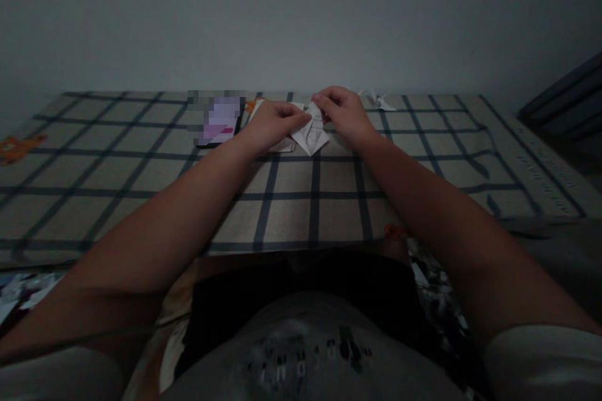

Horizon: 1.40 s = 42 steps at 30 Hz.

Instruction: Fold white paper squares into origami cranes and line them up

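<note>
Both my hands meet over a folded white paper piece (310,135) that rests on a checked cloth (141,169). My left hand (273,124) pinches the paper's left side, fingers closed. From the right, my right hand (343,111) grips its top edge with fingers curled. The paper is creased into a pointed shape with its tip toward me. More white paper (283,146) lies flat under my left hand.
A phone with a lit purple screen (219,119) lies left of my hands. A small folded white paper crane (380,100) sits at the cloth's far edge, near the wall. An orange figure (19,147) is printed at far left. A dark pillow (564,106) is at right.
</note>
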Available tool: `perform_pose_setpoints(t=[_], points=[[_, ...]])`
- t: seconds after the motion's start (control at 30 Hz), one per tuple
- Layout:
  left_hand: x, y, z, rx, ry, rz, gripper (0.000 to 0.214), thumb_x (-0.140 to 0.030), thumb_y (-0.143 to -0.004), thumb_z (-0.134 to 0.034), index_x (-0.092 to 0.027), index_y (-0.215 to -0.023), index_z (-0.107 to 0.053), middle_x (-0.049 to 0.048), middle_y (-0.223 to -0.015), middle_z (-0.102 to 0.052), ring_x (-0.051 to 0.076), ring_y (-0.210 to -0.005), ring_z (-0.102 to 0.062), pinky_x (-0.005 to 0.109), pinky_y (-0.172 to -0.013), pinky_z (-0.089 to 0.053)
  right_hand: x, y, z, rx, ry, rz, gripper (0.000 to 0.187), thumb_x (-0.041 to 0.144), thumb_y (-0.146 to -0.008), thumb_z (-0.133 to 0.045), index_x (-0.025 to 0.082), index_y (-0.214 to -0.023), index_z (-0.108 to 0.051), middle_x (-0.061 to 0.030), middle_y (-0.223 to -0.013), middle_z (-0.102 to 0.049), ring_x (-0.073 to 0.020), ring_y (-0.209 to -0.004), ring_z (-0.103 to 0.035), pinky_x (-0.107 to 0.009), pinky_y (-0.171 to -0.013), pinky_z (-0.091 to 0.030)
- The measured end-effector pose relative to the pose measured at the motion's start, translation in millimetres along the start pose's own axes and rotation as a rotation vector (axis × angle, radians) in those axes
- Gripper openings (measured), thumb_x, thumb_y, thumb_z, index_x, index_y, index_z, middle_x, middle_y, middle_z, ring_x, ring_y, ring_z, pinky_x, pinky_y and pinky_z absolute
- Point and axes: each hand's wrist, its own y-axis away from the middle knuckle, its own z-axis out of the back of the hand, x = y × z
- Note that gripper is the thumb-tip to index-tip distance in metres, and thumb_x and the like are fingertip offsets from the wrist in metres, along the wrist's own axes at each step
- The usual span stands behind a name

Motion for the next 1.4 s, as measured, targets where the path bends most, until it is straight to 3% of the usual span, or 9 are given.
perform_pose_setpoints(t=[0.3,0.47,0.6,0.77,1.03,1.23,1.4], points=[[18.3,-8.0,1.1,0.014,-0.026,-0.060,0.022,-0.039,-0.083,-0.081,-0.017,-0.078,-0.078,0.0020,-0.071,-0.073,0.012,-0.062,-0.061,0.026,-0.062,-0.051,-0.5,-0.4,1.6,-0.001,0.065,0.060,0.054,0.072,-0.099,-0.066,0.022,-0.078,-0.057,0.0045,-0.066,-0.050,-0.0105,-0.061,-0.050,-0.027,-0.061,-0.043],[13.1,-3.5,0.2,-0.011,0.003,-0.055,0.021,-0.037,-0.081,-0.081,-0.017,-0.077,-0.078,0.0019,-0.073,-0.075,0.012,-0.063,-0.060,0.027,-0.063,-0.049,3.9,0.1,2.4,0.039,0.005,-0.040,0.055,0.074,-0.100,-0.061,0.022,-0.086,-0.063,0.0038,-0.067,-0.051,-0.0101,-0.061,-0.050,-0.025,-0.058,-0.044],[10.4,-2.4,-1.5,-0.062,0.019,-0.020,0.018,-0.034,-0.081,-0.082,-0.017,-0.075,-0.078,0.0012,-0.069,-0.072,0.011,-0.060,-0.059,0.027,-0.063,-0.051,2.1,-0.4,3.6,0.057,-0.045,-0.055,0.047,0.068,-0.094,-0.076,0.022,-0.101,-0.067,0.0034,-0.078,-0.060,-0.0095,-0.065,-0.054,-0.024,-0.060,-0.047],[17.9,-7.0,-3.0,-0.017,0.085,0.030,0.016,-0.032,-0.081,-0.082,-0.018,-0.075,-0.079,0.0032,-0.072,-0.075,0.012,-0.061,-0.063,0.027,-0.061,-0.053,-2.2,-2.1,5.0,0.056,0.005,-0.008,0.041,0.059,-0.096,-0.078,0.021,-0.088,-0.062,0.0036,-0.075,-0.058,-0.0094,-0.065,-0.053,-0.025,-0.061,-0.046],[19.0,-6.2,-2.7,0.086,0.091,0.019,0.017,-0.034,-0.085,-0.079,-0.018,-0.079,-0.080,0.0033,-0.072,-0.076,0.012,-0.058,-0.064,0.025,-0.056,-0.052,-12.7,-5.2,5.4,0.054,0.026,0.032,0.054,0.074,-0.093,-0.073,0.024,-0.085,-0.052,0.0057,-0.070,-0.051,-0.0102,-0.064,-0.051,-0.025,-0.058,-0.042],[14.2,-3.5,-1.7,0.079,0.056,0.020,0.018,-0.035,-0.086,-0.079,-0.018,-0.080,-0.080,0.0026,-0.071,-0.075,0.012,-0.059,-0.063,0.028,-0.064,-0.058,-15.2,-5.2,4.6,0.069,0.021,0.037,0.058,0.079,-0.092,-0.070,0.024,-0.086,-0.051,0.0055,-0.072,-0.049,-0.0101,-0.065,-0.050,-0.025,-0.059,-0.041],[9.9,-1.7,-2.7,0.020,0.105,0.016,0.018,-0.034,-0.086,-0.079,-0.017,-0.083,-0.078,0.0033,-0.077,-0.078,0.014,-0.065,-0.066,0.030,-0.069,-0.059,0.2,-0.7,2.0,0.085,-0.075,-0.068,0.058,0.081,-0.093,-0.065,0.023,-0.093,-0.059,0.0044,-0.074,-0.051,-0.0105,-0.066,-0.051,-0.025,-0.059,-0.044]])
